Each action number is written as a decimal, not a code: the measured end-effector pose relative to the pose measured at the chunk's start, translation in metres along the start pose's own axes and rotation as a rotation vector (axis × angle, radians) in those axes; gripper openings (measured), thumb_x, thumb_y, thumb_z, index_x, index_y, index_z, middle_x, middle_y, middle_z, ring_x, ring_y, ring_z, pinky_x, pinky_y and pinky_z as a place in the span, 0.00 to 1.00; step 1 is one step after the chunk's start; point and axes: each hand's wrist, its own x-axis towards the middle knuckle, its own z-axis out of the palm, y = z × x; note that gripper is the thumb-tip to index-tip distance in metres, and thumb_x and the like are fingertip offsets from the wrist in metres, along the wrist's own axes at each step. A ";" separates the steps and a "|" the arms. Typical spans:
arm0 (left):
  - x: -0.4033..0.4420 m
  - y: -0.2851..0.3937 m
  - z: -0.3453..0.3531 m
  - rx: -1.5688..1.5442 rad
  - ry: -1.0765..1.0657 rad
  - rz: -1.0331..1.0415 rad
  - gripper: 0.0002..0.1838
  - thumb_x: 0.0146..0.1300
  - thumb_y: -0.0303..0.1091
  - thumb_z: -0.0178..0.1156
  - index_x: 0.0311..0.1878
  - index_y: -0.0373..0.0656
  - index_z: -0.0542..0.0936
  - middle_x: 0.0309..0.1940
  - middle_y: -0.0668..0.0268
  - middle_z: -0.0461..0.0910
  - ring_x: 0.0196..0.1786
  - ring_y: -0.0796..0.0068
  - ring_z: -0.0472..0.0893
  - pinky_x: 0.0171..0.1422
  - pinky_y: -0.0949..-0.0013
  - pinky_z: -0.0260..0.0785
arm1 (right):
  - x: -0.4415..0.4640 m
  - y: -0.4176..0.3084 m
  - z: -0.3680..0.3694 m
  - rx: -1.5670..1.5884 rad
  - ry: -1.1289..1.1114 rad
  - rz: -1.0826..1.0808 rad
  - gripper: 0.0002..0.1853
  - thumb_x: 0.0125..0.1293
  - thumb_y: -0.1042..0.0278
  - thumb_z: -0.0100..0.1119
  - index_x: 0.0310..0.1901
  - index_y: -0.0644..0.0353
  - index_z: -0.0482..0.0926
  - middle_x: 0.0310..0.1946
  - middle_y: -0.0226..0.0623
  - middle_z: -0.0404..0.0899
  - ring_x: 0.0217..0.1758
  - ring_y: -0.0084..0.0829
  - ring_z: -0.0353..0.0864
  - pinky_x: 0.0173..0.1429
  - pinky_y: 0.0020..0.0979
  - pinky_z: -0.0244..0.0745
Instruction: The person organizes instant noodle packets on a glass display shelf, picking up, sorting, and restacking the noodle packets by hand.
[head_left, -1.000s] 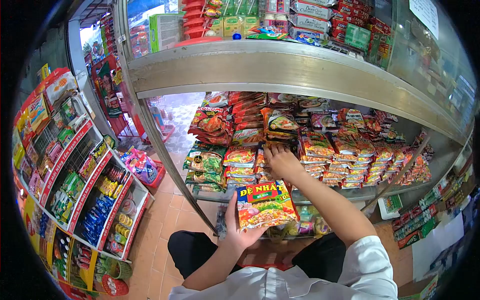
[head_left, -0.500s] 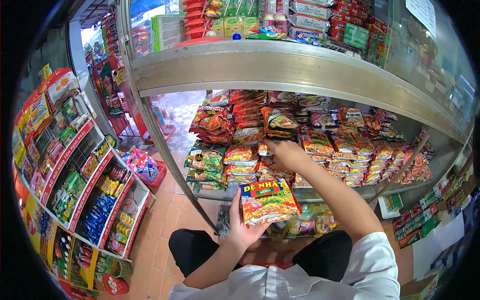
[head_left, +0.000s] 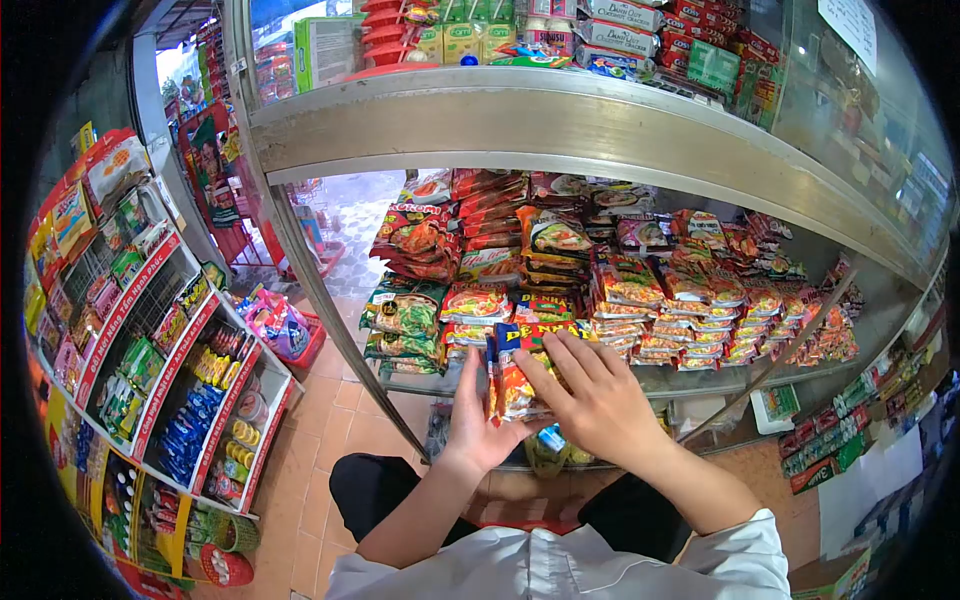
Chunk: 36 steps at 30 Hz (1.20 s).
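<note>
Noodle packets point(head_left: 518, 378) with yellow, blue and red print stand tilted in front of the display shelf. My left hand point(head_left: 476, 420) holds them from the left and below, thumb up along their edge. Across the front of the packets lies my right hand point(head_left: 598, 395), its fingers bent over the printed face and covering much of it. Just behind are stacks of similar red and yellow noodle packets point(head_left: 625, 282), with green packets point(head_left: 402, 312) to their left.
A metal frame point(head_left: 560, 125) crosses above the noodle shelf. On the left stands a snack rack point(head_left: 150, 340), with a red basket point(head_left: 310, 342) beside it. A slanted metal post point(head_left: 335, 310) borders the shelf's left side. Small boxes point(head_left: 825, 445) lie at the right.
My right hand has come back from the shelf stacks onto the held packets. A second packet edge now shows in my left hand, and the packets are turned more upright.
</note>
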 end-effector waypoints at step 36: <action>-0.030 0.003 -0.016 -0.012 -0.131 -0.007 0.39 0.82 0.63 0.46 0.84 0.47 0.59 0.82 0.54 0.63 0.82 0.44 0.64 0.82 0.24 0.54 | 0.009 0.064 0.208 0.001 -0.124 0.269 0.30 0.76 0.62 0.52 0.74 0.71 0.65 0.67 0.62 0.73 0.73 0.58 0.72 0.76 0.51 0.71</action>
